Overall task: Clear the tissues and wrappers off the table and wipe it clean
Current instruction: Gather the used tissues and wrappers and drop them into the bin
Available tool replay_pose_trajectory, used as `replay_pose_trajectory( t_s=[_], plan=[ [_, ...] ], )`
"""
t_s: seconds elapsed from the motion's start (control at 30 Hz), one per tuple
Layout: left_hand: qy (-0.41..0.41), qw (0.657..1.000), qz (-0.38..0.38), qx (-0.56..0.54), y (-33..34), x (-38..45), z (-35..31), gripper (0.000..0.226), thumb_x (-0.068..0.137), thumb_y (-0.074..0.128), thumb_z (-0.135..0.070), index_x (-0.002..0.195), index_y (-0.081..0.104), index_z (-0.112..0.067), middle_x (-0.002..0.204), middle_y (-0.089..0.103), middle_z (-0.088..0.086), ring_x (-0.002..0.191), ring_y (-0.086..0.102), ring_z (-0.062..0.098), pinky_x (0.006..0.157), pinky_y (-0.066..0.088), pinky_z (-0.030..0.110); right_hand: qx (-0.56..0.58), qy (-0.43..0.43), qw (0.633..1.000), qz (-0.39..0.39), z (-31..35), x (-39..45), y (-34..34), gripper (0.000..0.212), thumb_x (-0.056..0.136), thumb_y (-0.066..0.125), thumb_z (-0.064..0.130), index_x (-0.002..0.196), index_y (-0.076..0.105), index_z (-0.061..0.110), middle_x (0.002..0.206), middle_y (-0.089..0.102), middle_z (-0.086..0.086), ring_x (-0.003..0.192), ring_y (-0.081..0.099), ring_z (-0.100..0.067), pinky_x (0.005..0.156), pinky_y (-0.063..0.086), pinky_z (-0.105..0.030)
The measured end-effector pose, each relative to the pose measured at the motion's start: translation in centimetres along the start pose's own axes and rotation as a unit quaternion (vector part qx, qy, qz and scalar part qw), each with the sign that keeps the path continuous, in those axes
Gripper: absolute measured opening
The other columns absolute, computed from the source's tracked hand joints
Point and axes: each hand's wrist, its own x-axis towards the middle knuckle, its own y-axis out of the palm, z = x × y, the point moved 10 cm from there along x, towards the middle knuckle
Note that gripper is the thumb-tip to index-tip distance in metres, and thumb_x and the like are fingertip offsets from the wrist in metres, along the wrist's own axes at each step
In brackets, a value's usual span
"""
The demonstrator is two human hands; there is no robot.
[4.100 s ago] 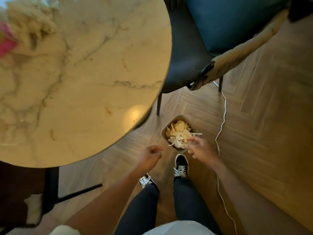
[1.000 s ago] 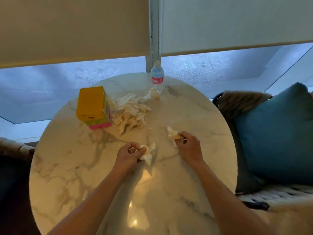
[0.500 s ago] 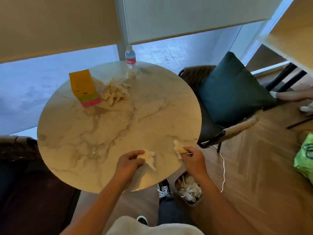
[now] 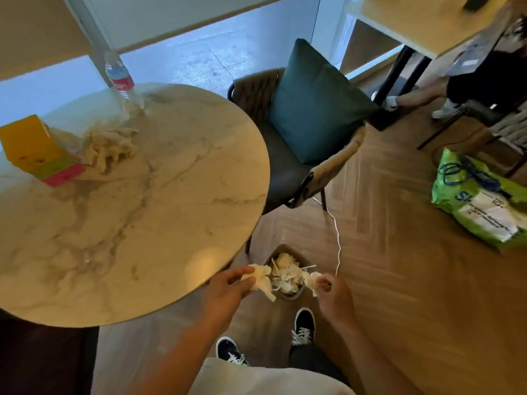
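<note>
Both hands over the bin, tissues held.
We pinched one crumpled tissue (image 4: 261,279) in left hand (image 4: 228,289), another (image 4: 310,280) in right hand (image 4: 333,295), above the floor bin (image 4: 295,295); more tissues (image 4: 108,146) lay on the worktop (image 4: 171,209).

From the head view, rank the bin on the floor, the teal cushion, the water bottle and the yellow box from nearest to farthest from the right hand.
Measured from the right hand, which pinches a tissue:
1. Bin, on the floor just to its left, full of tissues.
2. Teal cushion, on the chair beyond the table.
3. Water bottle, at the table's far edge.
4. Yellow box, far left on the table.
</note>
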Motion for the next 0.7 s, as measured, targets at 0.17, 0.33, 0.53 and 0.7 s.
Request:
replay_pose_trajectory(
  t_s=[0.17,0.33,0.53,0.7],
  plan=[
    [-0.032,0.999,0.0,0.031,5.2,2.7,1.9,0.018,0.087,0.063,0.003,0.097,0.07,-0.009,0.1,0.07,0.008,0.091,0.067,0.017,0.069,0.056,0.02,-0.04,0.041,0.997,0.052,-5.3,1.5,-0.9,0.025,0.092,0.061,0.022,0.116,0.065,0.018,0.109,0.066,-0.001,0.085,0.057,-0.007,0.071,0.044,-0.019],
    [-0.099,0.994,-0.034,0.03,9.6,5.9,5.9,0.018,0.092,0.059,-0.01,0.107,0.069,-0.011,0.108,0.069,0.012,0.102,0.065,0.022,0.083,0.054,0.03,-0.03,0.054,0.989,0.137,-8.5,5.0,-0.2,0.033,0.092,0.056,0.011,0.123,0.061,0.019,0.123,0.056,0.002,0.106,0.052,-0.007,0.089,0.04,-0.019],
    [-0.176,0.979,-0.089,0.041,12.8,9.3,10.6,0.029,0.089,0.053,0.002,0.109,0.07,-0.01,0.109,0.065,0.007,0.098,0.064,0.024,0.079,0.056,0.032,-0.011,0.113,0.976,0.188,-13.6,10.2,1.8,0.051,0.09,0.052,-0.002,0.138,0.049,0.014,0.135,0.046,-0.001,0.122,0.047,-0.015,0.101,0.043,-0.027],
    [-0.234,0.963,-0.104,0.079,13.0,13.4,14.4,0.03,0.086,0.055,-0.002,0.1,0.073,-0.022,0.091,0.069,0.008,0.093,0.067,0.031,0.09,0.054,0.048,-0.007,0.159,0.96,0.233,-16.2,14.3,6.5,0.059,0.085,0.051,-0.005,0.141,0.044,0.013,0.138,0.04,-0.003,0.122,0.046,-0.019,0.102,0.046,-0.039]
  ],
)
